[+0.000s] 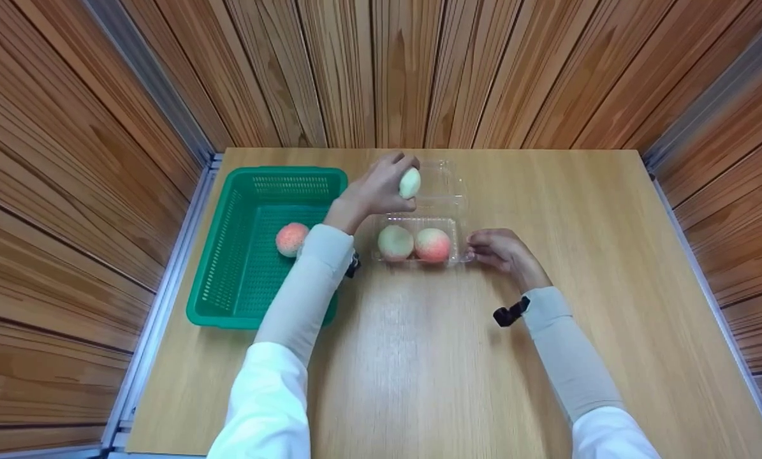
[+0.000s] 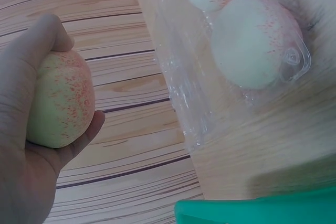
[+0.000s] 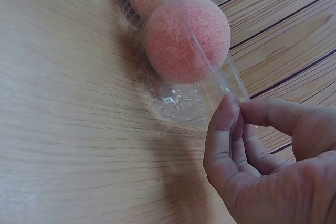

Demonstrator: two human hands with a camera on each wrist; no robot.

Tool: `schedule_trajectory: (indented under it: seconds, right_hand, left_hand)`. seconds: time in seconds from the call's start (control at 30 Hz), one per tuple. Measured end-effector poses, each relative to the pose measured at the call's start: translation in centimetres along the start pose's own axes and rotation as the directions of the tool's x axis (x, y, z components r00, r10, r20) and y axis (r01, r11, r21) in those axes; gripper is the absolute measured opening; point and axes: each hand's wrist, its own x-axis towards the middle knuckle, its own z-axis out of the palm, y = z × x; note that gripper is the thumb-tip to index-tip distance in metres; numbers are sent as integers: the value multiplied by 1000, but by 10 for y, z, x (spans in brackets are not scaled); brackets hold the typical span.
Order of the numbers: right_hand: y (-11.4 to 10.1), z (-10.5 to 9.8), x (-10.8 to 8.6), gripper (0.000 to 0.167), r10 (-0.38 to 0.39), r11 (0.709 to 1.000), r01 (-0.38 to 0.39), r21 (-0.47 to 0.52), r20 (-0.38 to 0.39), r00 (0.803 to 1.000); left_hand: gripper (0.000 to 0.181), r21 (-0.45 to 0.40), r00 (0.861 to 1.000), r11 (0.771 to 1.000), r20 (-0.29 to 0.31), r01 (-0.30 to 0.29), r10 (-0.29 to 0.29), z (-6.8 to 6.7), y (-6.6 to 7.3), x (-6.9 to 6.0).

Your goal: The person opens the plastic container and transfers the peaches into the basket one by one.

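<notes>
My left hand point(image 1: 381, 188) grips a pale peach point(image 2: 65, 98) with red speckles, held above the back part of a clear plastic clamshell box point(image 1: 381, 255). Thumb and fingers wrap the fruit on both sides in the left wrist view. Two peaches sit side by side in the box's front half: a greenish one point(image 1: 395, 243) at left and a redder one point(image 1: 433, 245) at right. The box's lid point(image 1: 441, 182) lies folded open toward the back. At the box's right front corner, my right hand point(image 3: 262, 150) pinches the thin plastic rim between thumb and fingertips.
A green plastic basket point(image 1: 227, 191) stands on the table left of the box, with one pink peach point(image 1: 292, 240) inside, partly behind the left forearm. Wood-plank walls point(image 1: 400, 76) rise behind the table point(image 1: 419, 357) and on both sides.
</notes>
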Motion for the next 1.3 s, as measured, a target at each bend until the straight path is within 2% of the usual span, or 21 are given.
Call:
schedule_trajectory:
  seconds: [0.23,0.4,0.53,0.67,0.77,0.97,1.3]
  right_hand:
    - [-1,1,2,15,20,999,-20,30,-9,1000]
    - [-1,1,1,20,23,1000,-24,-18,-25,999]
    - [0,2,2,20,20,1000,-20,-17,-26,999]
    - [-1,2,3,17,1,999,0,34,-2,1000]
    - [-1,2,3,18,-2,999,2,34,9,1000]
    - [0,0,2,24,1,1000,-1,22,14,1000]
    - [-1,1,3,9,-9,997,7,74,28,1000]
  left_hand:
    - [60,-5,1000,1000,-12,17,-17,-2,-2,-3]
    - [61,10,999,999,-14,31,-31,-4,-3,-6]
    - [62,15,999,1000,-23,27,-27,-6,-5,-7]
    - [61,34,999,999,-38,2,-1,-9,-6,-8]
    - [61,44,999,999,-44,-13,15,-11,-7,-8]
    - [63,20,999,1000,-54,-1,2,-14,-9,-10]
    - [67,32,998,998,-42,46,-44,-19,-9,-14]
